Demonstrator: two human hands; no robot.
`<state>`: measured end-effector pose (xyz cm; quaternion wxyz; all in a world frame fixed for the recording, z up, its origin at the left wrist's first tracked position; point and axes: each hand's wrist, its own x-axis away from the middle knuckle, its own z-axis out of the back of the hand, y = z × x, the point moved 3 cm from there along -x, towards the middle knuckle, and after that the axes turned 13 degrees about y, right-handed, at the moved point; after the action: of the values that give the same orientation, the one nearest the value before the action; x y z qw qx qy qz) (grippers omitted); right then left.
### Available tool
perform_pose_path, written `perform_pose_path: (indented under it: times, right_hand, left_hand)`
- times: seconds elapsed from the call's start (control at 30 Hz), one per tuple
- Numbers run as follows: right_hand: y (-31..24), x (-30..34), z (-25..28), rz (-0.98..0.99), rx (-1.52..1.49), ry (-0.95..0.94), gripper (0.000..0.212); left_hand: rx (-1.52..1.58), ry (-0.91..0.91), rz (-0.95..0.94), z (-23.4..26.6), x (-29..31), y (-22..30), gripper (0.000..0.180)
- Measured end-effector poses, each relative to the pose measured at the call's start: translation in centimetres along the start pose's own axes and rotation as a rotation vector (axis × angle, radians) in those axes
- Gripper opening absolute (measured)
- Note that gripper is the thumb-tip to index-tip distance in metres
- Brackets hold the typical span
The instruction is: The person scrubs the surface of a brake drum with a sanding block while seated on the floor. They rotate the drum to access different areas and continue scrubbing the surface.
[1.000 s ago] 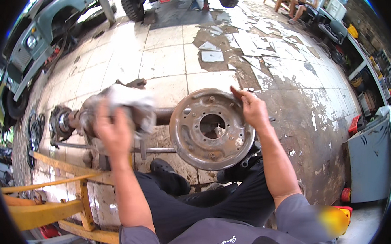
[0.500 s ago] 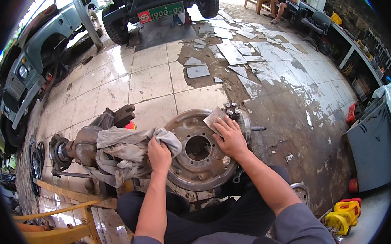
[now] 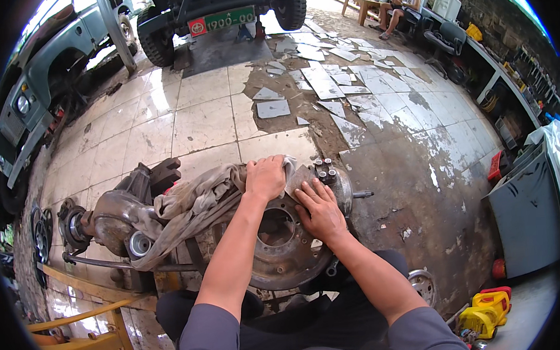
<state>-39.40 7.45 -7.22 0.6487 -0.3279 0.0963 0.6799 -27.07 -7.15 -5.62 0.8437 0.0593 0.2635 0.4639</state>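
A round rusty steel wheel disc (image 3: pixel 287 258) with a large centre hole lies in front of my knees, partly hidden by my forearms. My left hand (image 3: pixel 267 179) is closed on a bunched end of a grey rag (image 3: pixel 200 201) over the disc's far edge. The rag trails left across a rusty axle housing (image 3: pixel 114 215). My right hand (image 3: pixel 320 209) lies flat, fingers stretched, on a thin brownish sheet (image 3: pixel 298 178) at the disc's far right. Just beyond it are a dark block with several bolt ends (image 3: pixel 323 171) and a protruding shaft (image 3: pixel 363 195).
A metal cup-shaped part (image 3: pixel 140 244) sits by the axle. Yellow frame bars (image 3: pixel 86 340) stand at lower left. A grey cabinet (image 3: pixel 529 209) and yellow container (image 3: pixel 484 316) are at right. Broken tiles (image 3: pixel 322 79) lie ahead; vehicles stand behind, and a person (image 3: pixel 400 7) sits far right.
My left hand has moved right and away from me, pulling the rag end over the disc toward the sheet. The cup-shaped part has come into view. My right hand stays on the sheet.
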Motion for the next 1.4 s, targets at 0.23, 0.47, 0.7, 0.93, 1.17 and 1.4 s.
perform_pose_path:
  times: [0.23,0.47,0.7,0.93,1.17,1.4]
  right_hand:
    - [0.4,0.2,-0.1,-0.004,0.005,-0.022,0.040]
    - [0.2,0.1,-0.3,-0.015,-0.019,-0.004,0.039]
    - [0.7,0.6,-1.1,-0.025,-0.054,0.010,0.039]
    - [0.3,1.4,-1.7,-0.008,-0.045,0.046,0.040]
    - [-0.3,1.1,-1.0,-0.006,-0.003,0.048,0.043]
    - [-0.5,0.8,-1.0,-0.020,0.032,0.048,0.044]
  left_hand:
    - [0.043,0.088,0.028,0.6,2.9,-2.4,0.038]
    - [-0.007,0.021,0.419,4.4,8.4,-7.2,0.043]
    - [-0.127,0.017,0.595,6.1,15.1,-6.0,0.054]
    - [-0.117,0.242,0.491,4.4,16.2,-6.1,0.048]
    - [-0.173,0.159,0.393,2.9,9.9,-5.4,0.041]
    - [-0.033,0.163,0.097,1.1,5.3,-3.5,0.041]
